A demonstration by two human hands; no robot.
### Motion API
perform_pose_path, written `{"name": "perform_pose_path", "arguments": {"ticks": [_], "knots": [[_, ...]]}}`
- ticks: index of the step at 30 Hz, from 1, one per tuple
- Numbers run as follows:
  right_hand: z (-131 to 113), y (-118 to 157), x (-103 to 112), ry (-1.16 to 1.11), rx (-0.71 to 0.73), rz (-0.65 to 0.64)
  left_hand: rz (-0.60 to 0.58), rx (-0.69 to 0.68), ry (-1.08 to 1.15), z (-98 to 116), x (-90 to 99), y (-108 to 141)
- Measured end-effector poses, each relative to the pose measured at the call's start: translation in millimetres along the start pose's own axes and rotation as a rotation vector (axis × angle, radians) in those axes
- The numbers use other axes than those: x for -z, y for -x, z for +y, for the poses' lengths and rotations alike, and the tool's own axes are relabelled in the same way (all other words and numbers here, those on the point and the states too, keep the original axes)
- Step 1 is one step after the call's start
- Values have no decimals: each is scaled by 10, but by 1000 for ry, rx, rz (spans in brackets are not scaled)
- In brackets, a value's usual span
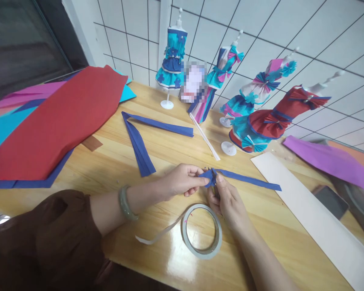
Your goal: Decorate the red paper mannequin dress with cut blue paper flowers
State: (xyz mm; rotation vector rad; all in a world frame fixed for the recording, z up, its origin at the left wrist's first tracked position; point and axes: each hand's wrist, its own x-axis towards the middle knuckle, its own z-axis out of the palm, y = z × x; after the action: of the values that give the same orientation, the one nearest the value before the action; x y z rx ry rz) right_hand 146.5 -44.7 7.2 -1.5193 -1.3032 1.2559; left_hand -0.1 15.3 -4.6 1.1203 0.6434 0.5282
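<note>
My left hand (185, 180) pinches a small folded piece of blue paper (205, 177) between thumb and fingers. Closed around small dark scissors (216, 190), my right hand (229, 200) holds their blades at the right edge of that piece. Much of the scissors is hidden by the fingers. A narrow blue strip (248, 179) runs rightward from behind the right hand, its end lying over a white board. Just below the hands lies a roll of tape (218, 238) with a loose tail curling left.
Two blue strips (160, 124) form an angle behind my hands, near a thin white strip (204, 137). Red sheets (63, 121) are stacked left. Several dressed mini mannequins (271, 119) stand by the tiled wall. A white board (315, 218), dark phone (330, 201) and purple sheet (327, 161) lie right.
</note>
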Motion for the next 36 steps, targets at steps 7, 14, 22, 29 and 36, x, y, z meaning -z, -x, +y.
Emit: {"name": "perform_pose_path", "arguments": {"ticks": [7, 14, 22, 29, 36], "knots": [[3, -10, -3, -13, -11, 2, 11, 42, 8, 15, -11, 2], [-35, 0, -7, -28, -34, 8, 13, 45, 21, -6, -3, -1], [-45, 10, -3, 9, -34, 15, 8, 44, 7, 8, 7, 0], [-58, 7, 5, 30, -19, 17, 3, 50, -29, 29, 23, 5], [-62, 6, 19, 36, -9, -7, 3, 33, -102, 58, 37, 10]]}}
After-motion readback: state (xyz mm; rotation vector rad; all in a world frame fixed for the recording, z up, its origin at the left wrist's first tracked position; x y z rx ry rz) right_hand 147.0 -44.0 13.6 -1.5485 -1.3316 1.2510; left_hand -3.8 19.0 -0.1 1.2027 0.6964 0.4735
